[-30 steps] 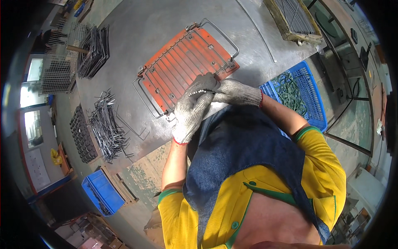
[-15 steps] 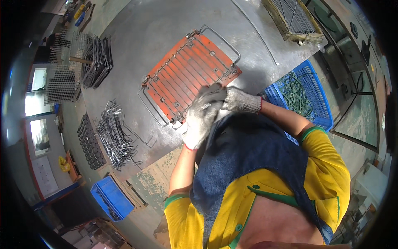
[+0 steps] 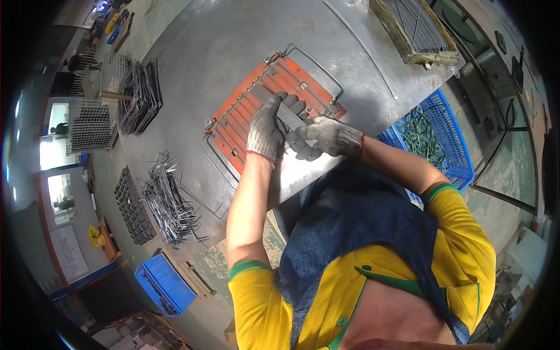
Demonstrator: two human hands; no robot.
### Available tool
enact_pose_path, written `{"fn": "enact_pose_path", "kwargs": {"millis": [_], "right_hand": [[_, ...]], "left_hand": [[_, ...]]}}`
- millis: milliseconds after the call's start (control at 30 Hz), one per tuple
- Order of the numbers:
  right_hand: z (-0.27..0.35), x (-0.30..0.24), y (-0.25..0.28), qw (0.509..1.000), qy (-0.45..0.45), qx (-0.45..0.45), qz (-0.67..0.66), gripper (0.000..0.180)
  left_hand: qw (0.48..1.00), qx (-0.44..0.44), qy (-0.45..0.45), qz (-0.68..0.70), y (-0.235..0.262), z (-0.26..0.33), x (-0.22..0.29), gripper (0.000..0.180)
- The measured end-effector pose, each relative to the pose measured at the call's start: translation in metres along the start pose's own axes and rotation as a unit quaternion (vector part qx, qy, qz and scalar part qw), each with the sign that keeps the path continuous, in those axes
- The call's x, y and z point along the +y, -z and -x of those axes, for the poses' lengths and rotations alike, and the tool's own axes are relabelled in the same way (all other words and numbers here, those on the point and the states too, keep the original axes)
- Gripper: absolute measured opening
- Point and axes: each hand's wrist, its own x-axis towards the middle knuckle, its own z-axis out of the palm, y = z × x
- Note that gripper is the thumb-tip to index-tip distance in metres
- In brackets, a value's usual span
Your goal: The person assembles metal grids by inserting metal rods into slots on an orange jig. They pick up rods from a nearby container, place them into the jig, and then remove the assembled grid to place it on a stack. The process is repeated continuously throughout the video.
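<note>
Both of my hands wear grey-white work gloves and hold one bundle of thin straight metal rods (image 3: 290,118). My left hand (image 3: 268,129) is closed around its upper part, and my right hand (image 3: 328,137) grips its lower end. The bundle slants over the near edge of an orange fixture plate (image 3: 319,96) on the metal table. Several thin rods lie across this plate, and a bent wire loop (image 3: 319,64) stands out at its far right side. Another wire loop (image 3: 213,162) shows at its left side, near my left forearm.
Bent metal wires (image 3: 169,201) lie heaped on the table's left, with dark wire frames (image 3: 140,99) stacked farther back. A blue basket (image 3: 454,137) of green strips stands beyond the right edge. A box of rods (image 3: 415,26) sits far right, and a long curved rod (image 3: 361,44) lies nearby.
My left hand has moved up and away over the orange plate. The rod bundle now shows between my hands. The right hand has shifted slightly, its fingers now around the bundle's lower end.
</note>
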Motion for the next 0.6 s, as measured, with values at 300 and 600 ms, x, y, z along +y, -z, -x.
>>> {"fn": "enact_pose_path", "kwargs": {"millis": [300, 600], "right_hand": [[-0.03, -0.016, 0.006, 0.998, 0.045, 0.004, 0.053, 0.031], [-0.058, 0.001, 0.051, 0.856, 0.151, -0.011, 0.494, 0.023]], "left_hand": [[0.966, 0.122, -0.007, -0.227, -0.003, -0.006, 0.029, 0.029], [0.633, 0.129, -0.08, -0.759, -0.024, -0.009, 0.045, 0.037]]}}
